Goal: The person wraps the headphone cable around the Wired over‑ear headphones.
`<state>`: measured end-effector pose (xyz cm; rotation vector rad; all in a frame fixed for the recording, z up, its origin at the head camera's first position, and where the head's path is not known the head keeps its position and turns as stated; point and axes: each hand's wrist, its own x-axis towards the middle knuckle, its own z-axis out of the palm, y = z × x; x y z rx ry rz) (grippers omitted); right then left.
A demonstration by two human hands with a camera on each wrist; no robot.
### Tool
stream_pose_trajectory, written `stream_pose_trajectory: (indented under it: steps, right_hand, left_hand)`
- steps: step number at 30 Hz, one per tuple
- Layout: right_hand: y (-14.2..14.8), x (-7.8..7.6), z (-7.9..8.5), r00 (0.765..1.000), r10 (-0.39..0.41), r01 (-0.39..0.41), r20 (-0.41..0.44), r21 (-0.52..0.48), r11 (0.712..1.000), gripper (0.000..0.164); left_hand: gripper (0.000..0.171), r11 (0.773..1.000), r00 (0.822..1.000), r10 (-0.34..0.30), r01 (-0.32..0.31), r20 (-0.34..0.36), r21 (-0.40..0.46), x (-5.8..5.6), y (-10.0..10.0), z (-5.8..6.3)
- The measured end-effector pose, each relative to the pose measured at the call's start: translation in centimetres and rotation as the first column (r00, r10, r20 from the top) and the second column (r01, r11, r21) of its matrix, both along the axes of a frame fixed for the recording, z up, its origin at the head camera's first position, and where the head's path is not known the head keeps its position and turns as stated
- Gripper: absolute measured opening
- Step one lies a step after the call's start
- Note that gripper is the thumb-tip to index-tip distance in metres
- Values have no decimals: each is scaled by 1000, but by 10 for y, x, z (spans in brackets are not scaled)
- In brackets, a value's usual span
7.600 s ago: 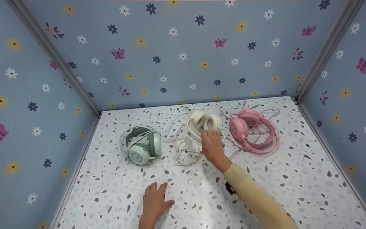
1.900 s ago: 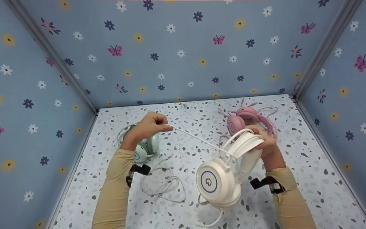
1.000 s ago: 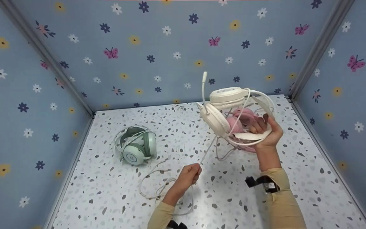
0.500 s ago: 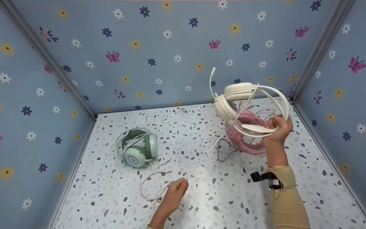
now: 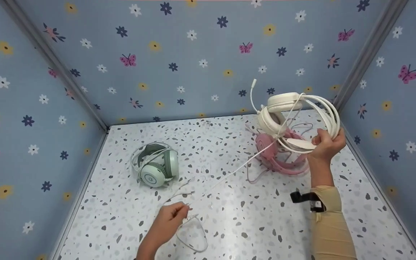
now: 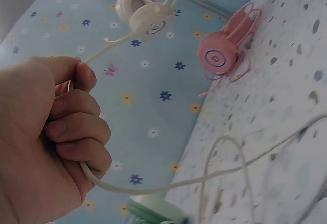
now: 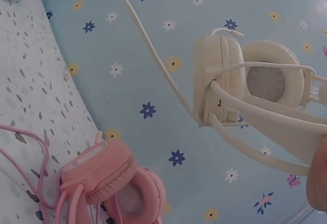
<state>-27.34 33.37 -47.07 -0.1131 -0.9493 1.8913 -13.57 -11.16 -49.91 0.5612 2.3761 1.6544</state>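
White headphones (image 5: 283, 103) with a thin boom microphone hang in the air at the right of the head view. My right hand (image 5: 326, 144) grips them by the headband, and the ear cups point left. From the lower cup a white cable (image 5: 244, 165) runs taut down to my left hand (image 5: 170, 220), whose fingers are curled round it. In the left wrist view the cable (image 6: 153, 189) passes through the fist and comes out below the little finger. The cable's loose part (image 5: 202, 236) lies in a loop on the table, its plug ends beyond the left hand.
Pink headphones (image 5: 284, 166) lie on the speckled table (image 5: 251, 231), behind and below the white pair. Green headphones (image 5: 154, 173) with their cable wrapped round them sit at the left. Flower-patterned walls (image 5: 193, 79) enclose the back and sides.
The right hand lifted the white headphones off the table and carried them up and right. Lately the left hand has slid down-left along the cable, drawing it out straight.
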Motion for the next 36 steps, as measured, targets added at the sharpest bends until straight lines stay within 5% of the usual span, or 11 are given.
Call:
stream_pose_trajectory:
  steps: [6,9,11,13,18,23,25,28,31,34,36]
  right_hand:
    - [-5,0,1,997,-58,52,59,94,994,19]
    - [-9,0,6,993,-68,50,100,173,984,22]
    - [-10,-1,9,986,-96,57,135,268,962,23]
    - [-11,0,11,979,-116,42,169,390,920,24]
    - [-20,9,24,964,-98,-96,247,668,738,19]
    - [-36,30,50,939,15,-290,342,770,568,19]
    - [-40,38,59,916,71,-374,394,781,500,18]
    - [-44,44,67,862,145,-500,486,765,407,17]
    - [-44,41,65,779,240,-628,580,716,306,30]
    - [-46,35,56,707,298,-700,641,693,172,48]
    - [-48,31,48,650,365,-734,666,676,73,45]
  left_hand:
    - [30,994,990,-46,32,-133,-107,1,-13,37]
    - [22,990,974,-71,41,-217,-138,-2,-22,43]
    - [20,986,941,-77,23,-330,-164,-6,-28,48]
    - [21,981,884,-80,-12,-461,-194,-13,-34,55]
    - [24,975,677,-44,-130,-735,-178,-32,-39,93]
    - [21,974,547,-12,-182,-837,-133,-54,-48,119]
    - [18,971,512,-3,-204,-859,-125,-63,-50,127]
    - [13,972,475,-5,-205,-880,-117,-80,-51,137]
    - [12,973,450,-34,-190,-892,-133,-97,-48,145]
    - [12,970,455,-70,-176,-888,-167,-114,-43,150]
    - [10,969,487,-95,-154,-868,-192,-126,-38,153]
